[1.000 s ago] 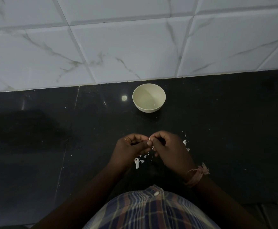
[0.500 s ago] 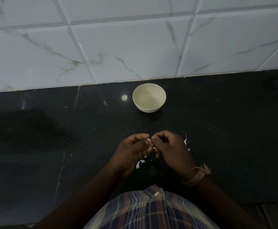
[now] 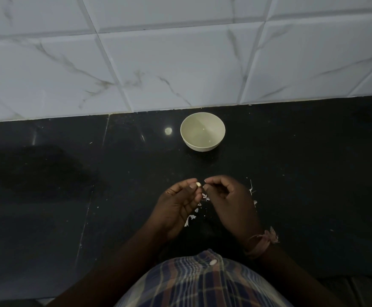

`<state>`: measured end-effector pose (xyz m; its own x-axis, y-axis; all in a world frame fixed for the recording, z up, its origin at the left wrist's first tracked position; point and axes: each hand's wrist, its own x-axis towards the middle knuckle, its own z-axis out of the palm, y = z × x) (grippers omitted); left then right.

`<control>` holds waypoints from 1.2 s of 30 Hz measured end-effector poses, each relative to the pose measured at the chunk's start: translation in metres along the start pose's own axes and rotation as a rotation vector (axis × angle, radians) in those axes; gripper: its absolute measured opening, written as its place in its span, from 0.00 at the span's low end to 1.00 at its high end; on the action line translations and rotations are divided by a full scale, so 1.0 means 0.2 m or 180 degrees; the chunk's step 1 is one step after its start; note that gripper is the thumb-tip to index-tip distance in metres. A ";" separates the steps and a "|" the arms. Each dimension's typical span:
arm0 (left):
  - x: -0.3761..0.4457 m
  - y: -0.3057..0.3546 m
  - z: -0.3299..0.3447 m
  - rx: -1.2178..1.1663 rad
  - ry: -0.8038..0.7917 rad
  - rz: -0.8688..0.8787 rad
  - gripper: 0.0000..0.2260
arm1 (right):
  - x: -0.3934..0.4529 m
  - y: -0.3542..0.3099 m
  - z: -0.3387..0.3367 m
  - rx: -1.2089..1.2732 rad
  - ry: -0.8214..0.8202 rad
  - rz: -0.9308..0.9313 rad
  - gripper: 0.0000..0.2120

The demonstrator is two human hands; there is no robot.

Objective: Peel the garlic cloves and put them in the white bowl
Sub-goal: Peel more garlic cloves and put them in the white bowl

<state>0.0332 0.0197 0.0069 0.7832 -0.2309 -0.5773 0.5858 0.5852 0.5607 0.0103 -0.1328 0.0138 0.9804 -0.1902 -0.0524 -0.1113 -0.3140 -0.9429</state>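
A white tiled wall (image 3: 180,63) with grey streaks is seen behind the black bench (image 3: 313,151). A small round spot of light (image 3: 168,130) is seen on the bench, just left of the white bowl (image 3: 202,131). The bowl is set near the wall, well apart from the hands. Nothing can be made out inside it. Small white bits of skin (image 3: 189,219) are scattered on the bench under and between the hands, and more thin bits (image 3: 251,189) are seen just right of them. A pink band (image 3: 261,242) is tied round the right wrist, and a checked shirt (image 3: 202,282) is seen at the bottom.

A tiny pale garlic clove (image 3: 198,184) is pinched at the fingertips of the left hand (image 3: 178,207). It looks smooth and light. The right hand (image 3: 231,204) is held just beside it with the fingers curled in. Whether anything is pinched in them cannot be told.
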 end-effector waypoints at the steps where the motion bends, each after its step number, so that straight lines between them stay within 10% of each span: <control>1: 0.00 0.00 0.00 0.0012 0.0038 0.0043 0.11 | 0.00 0.00 0.00 -0.0045 0.0020 -0.0095 0.05; 36: 0.00 -0.02 0.00 0.0860 -0.0258 0.0517 0.13 | 0.03 0.00 0.01 0.0096 -0.0137 -0.0258 0.05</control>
<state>0.0314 0.0186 0.0044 0.8787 -0.2190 -0.4242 0.4774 0.3946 0.7851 0.0166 -0.1319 0.0137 0.9921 -0.1250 0.0110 -0.0271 -0.2986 -0.9540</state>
